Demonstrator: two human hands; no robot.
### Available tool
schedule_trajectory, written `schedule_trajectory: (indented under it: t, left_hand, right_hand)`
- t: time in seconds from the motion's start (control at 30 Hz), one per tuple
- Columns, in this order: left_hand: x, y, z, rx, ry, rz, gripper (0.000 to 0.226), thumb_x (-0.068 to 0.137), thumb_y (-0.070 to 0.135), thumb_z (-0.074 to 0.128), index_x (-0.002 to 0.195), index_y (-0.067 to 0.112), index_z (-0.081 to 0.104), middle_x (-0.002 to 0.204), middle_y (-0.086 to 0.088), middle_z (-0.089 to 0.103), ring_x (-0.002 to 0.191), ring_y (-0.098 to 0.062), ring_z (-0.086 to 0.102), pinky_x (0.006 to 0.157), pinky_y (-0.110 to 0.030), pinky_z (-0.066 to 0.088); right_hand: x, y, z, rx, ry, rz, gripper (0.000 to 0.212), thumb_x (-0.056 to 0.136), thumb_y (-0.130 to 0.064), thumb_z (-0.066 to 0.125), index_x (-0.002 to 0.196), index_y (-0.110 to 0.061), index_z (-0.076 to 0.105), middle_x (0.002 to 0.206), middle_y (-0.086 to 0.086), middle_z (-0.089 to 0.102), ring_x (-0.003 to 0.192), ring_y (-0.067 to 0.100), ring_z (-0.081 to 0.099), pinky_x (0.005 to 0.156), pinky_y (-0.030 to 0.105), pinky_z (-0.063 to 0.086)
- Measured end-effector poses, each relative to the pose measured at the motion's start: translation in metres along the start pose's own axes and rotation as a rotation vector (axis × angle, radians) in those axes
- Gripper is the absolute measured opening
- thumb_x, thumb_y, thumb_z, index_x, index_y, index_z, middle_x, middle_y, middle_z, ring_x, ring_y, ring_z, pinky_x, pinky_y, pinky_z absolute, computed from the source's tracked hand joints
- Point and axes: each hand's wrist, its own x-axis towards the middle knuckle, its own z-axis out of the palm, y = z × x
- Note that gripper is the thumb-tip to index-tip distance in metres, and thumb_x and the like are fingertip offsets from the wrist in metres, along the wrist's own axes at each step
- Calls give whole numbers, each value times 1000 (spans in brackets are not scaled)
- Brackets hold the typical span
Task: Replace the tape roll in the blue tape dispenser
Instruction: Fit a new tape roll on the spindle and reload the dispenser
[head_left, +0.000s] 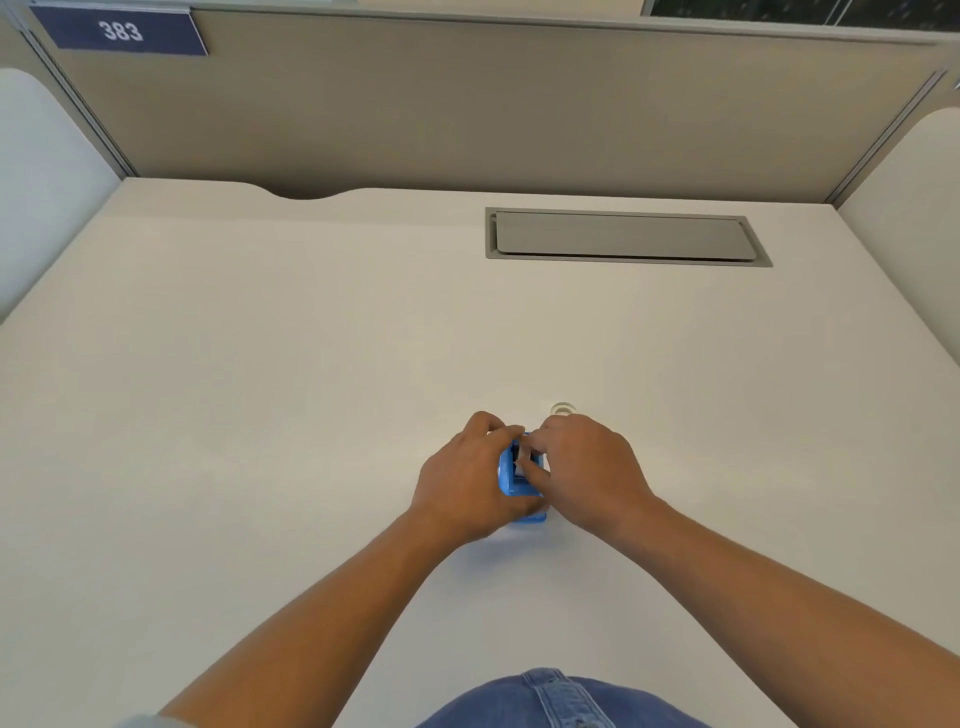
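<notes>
Blue tape dispenser (521, 483) sits on the counter (260, 389), near-centre, mostly covered by both hands. Only its top opening and near right corner show; something pale, likely tape, sits inside, too small to make out.

Left hand (465, 480) wraps the dispenser's left side, fingers curled over the far end, thumb along the near edge: closed around the body. Right hand (584, 470) lies against the right side, fingertips (530, 447) bent down into the top opening; whether they pinch anything cannot be told.

Small clear tape roll (562, 409) lies flat on the counter just beyond the right hand.

Grey cable hatch (626, 237) set in the counter, far right. Partition behind; number plate "383" (122, 31) far left.
</notes>
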Motion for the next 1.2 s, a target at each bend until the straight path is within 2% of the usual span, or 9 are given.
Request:
schedule_trajectory:
  t: [0.13, 0.27, 0.43, 0.5, 0.57, 0.7, 0.8, 1.03, 1.2]
  left_hand:
    - [3, -2, -1, 1, 0, -22, 66, 72, 51, 75, 131, 31, 55, 121, 13, 50, 86, -9, 56, 65, -24, 40]
    - [9, 0, 0, -16, 7, -73, 43, 75, 43, 74, 115, 33, 64, 100, 10, 49, 81, -16, 60, 52, -19, 34]
    - [19, -3, -3, -27, -12, -71, 53, 74, 40, 78, 123, 30, 61, 107, 9, 50, 86, -14, 58, 63, -25, 41]
    - [21, -2, -4, -24, -33, -51, 46, 72, 39, 79, 115, 33, 65, 100, 11, 49, 83, -14, 58, 58, -23, 40]
    - [22, -1, -5, -10, -27, -53, 40, 69, 39, 78, 107, 35, 68, 93, 13, 48, 76, -12, 56, 52, -21, 35]
    - [24, 0, -4, 40, 3, -49, 37, 64, 42, 78, 99, 36, 70, 86, 13, 48, 63, -6, 50, 47, -20, 29]
    - [23, 0, -3, 61, 5, -47, 33, 63, 42, 79, 93, 34, 68, 81, 15, 43, 59, -2, 47, 46, -20, 27]
    - [24, 0, -2, 86, -9, -27, 37, 64, 41, 78, 98, 32, 68, 88, 13, 48, 69, -11, 55, 48, -20, 32]
    - [24, 2, -2, 65, -6, -52, 26, 67, 38, 77, 90, 32, 65, 88, 12, 47, 64, -14, 54, 46, -21, 30]
  right_hand:
    - [-1, 3, -2, 46, -43, -16, 18, 89, -30, 54, 100, -31, 68, 82, -10, 52, 76, 14, 53, 56, 29, 43]
    - [0, 4, -5, 81, -77, -5, 21, 84, -26, 62, 104, -32, 68, 86, -8, 52, 77, 13, 49, 60, 30, 46]
    - [2, 6, -3, 144, -76, 19, 20, 85, -24, 64, 103, -30, 68, 85, -11, 49, 75, 12, 47, 60, 25, 37]
    - [2, 7, -2, 156, -65, 30, 17, 85, -24, 63, 99, -30, 69, 82, -10, 51, 70, 12, 47, 57, 23, 34]
    - [2, 7, -2, 178, -38, 45, 18, 86, -26, 62, 101, -33, 69, 83, -7, 57, 65, 9, 48, 56, 25, 38]
    - [2, 7, -5, 104, 17, -10, 22, 88, -29, 61, 108, -33, 67, 95, -8, 65, 78, 12, 55, 62, 29, 48]
    - [3, 8, -5, -3, 27, -94, 18, 88, -27, 60, 105, -29, 68, 96, -8, 63, 85, 17, 57, 59, 32, 49]
    - [6, 9, 0, -65, 33, -139, 17, 90, -36, 60, 98, -25, 71, 90, -6, 64, 81, 20, 58, 56, 33, 49]
    - [6, 3, 3, -50, 103, -144, 4, 83, -14, 68, 80, -17, 69, 73, 1, 61, 66, 25, 56, 45, 30, 37]
